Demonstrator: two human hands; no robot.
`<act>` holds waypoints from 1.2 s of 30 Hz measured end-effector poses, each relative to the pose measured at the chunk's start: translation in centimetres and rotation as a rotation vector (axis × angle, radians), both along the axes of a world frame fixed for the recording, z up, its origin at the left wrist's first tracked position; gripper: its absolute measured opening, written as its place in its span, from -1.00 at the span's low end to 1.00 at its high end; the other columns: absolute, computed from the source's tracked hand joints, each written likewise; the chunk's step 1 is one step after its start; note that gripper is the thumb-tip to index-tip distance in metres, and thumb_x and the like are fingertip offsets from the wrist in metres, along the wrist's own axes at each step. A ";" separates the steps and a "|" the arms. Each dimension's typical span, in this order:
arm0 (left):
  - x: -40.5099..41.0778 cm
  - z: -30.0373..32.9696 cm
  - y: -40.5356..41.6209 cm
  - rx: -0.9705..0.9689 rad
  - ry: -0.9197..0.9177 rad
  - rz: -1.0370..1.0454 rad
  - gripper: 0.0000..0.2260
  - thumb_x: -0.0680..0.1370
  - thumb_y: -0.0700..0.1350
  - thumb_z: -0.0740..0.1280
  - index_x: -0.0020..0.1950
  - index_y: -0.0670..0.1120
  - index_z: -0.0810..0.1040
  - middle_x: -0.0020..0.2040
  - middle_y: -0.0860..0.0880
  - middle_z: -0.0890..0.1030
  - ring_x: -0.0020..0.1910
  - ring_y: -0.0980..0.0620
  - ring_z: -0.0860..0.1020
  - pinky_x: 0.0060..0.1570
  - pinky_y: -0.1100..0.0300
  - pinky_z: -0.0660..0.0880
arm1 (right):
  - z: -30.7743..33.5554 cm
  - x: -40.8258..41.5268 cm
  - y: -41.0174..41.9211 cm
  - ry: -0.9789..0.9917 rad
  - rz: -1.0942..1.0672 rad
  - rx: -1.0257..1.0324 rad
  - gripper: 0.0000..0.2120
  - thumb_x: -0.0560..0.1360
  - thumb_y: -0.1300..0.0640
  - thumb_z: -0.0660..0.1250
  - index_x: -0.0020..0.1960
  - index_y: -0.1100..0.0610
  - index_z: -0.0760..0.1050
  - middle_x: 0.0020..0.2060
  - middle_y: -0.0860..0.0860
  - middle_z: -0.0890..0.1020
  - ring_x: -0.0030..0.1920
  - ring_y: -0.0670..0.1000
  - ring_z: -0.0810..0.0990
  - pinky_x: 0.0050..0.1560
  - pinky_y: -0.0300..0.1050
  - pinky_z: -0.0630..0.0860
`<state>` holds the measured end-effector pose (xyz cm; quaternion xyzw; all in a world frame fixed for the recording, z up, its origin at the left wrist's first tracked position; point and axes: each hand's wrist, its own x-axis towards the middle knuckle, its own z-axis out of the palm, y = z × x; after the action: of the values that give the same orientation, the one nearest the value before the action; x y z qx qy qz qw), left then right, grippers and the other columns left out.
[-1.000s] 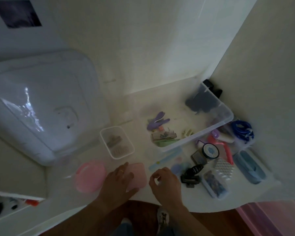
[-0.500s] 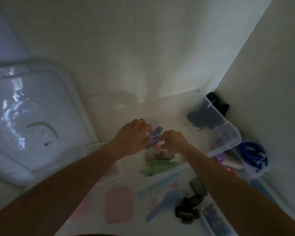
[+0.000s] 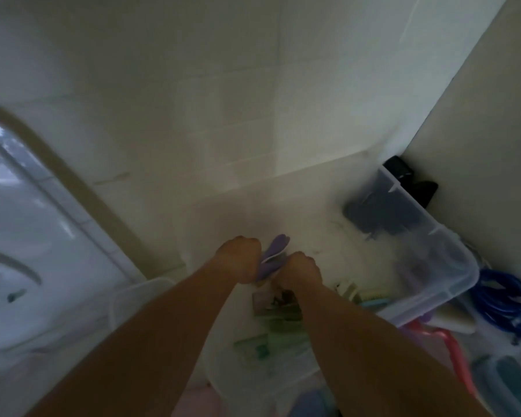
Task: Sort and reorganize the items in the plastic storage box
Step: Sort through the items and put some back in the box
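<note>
Both my hands reach into the clear plastic storage box [image 3: 451, 284] on the floor. My left hand [image 3: 239, 260] and my right hand [image 3: 301, 272] are curled on either side of some flat purple pieces [image 3: 274, 257] and grip them between them. Below my hands, small clips and green items [image 3: 278, 314] lie on the box bottom. A dark bundle [image 3: 382, 215] sits in the box's far right corner. The frame is blurred.
The box's large clear lid [image 3: 33, 254] lies to the left. A small clear container [image 3: 139, 299] stands beside my left forearm. Right of the box are a blue coiled cord [image 3: 500, 299], a pink handle [image 3: 454, 353] and a black object [image 3: 409, 179] against the wall.
A second ago my hands were near a pink lid on the floor. They then reached into the box and took the purple pieces. The view has since closed in on the box.
</note>
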<state>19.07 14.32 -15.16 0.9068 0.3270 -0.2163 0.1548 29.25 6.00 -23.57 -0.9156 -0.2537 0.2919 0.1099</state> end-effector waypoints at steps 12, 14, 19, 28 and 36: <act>3.4 -9.0 -1.0 0.117 -0.050 -0.014 -0.54 0.57 -0.14 0.28 0.46 -0.09 0.30 0.25 -0.15 0.46 0.19 -0.18 0.48 0.09 -0.03 0.50 | 2.2 9.3 -2.0 0.281 -0.260 0.068 -0.73 0.27 0.28 0.61 -0.11 0.30 0.60 -0.17 0.21 0.67 -0.23 0.09 0.69 -0.17 0.02 0.68; 3.3 -8.9 -1.0 0.077 -0.092 0.070 -0.69 0.58 -0.14 0.25 0.31 -0.17 0.38 0.24 -0.17 0.50 0.22 -0.19 0.51 0.17 0.00 0.47 | 1.4 9.6 -2.3 0.286 -0.266 0.058 -0.68 0.29 0.25 0.61 -0.04 0.30 0.59 -0.17 0.16 0.66 -0.24 0.06 0.68 -0.11 0.02 0.68; 3.6 -7.8 0.6 -0.123 -0.142 0.290 -0.63 0.53 -0.07 0.35 0.30 -0.20 0.48 0.21 -0.18 0.59 0.18 -0.18 0.58 0.12 0.05 0.53 | -0.6 9.4 -1.6 0.188 -0.126 -0.061 -0.69 0.33 0.07 0.59 -0.07 0.21 0.59 -0.28 0.05 0.69 -0.39 -0.11 0.67 -0.29 -0.24 0.62; 3.3 -4.6 1.0 -0.401 -0.052 0.442 -0.68 0.39 -0.39 0.36 0.14 -0.41 0.55 0.13 -0.33 0.62 0.09 -0.23 0.61 -0.27 0.18 0.42 | -0.3 8.9 -1.9 0.051 -0.014 -0.040 -0.51 0.21 0.02 0.64 0.06 0.17 0.60 0.02 0.10 0.66 0.05 0.10 0.63 -0.01 -0.18 0.56; 1.5 1.1 2.0 -0.049 0.029 0.255 -0.59 0.58 -0.18 0.24 0.43 -0.22 0.41 0.31 -0.21 0.54 0.21 -0.19 0.57 -0.06 0.13 0.47 | 0.4 6.2 1.9 -0.003 0.558 0.171 -0.51 0.44 0.12 0.44 0.35 -0.03 0.46 0.29 0.02 0.56 0.21 0.10 0.56 0.19 -0.06 0.52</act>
<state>20.61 16.31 -14.05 0.8506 0.4364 -0.2158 0.1986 35.49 7.89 -23.19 -0.7983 -0.5196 0.2869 0.1017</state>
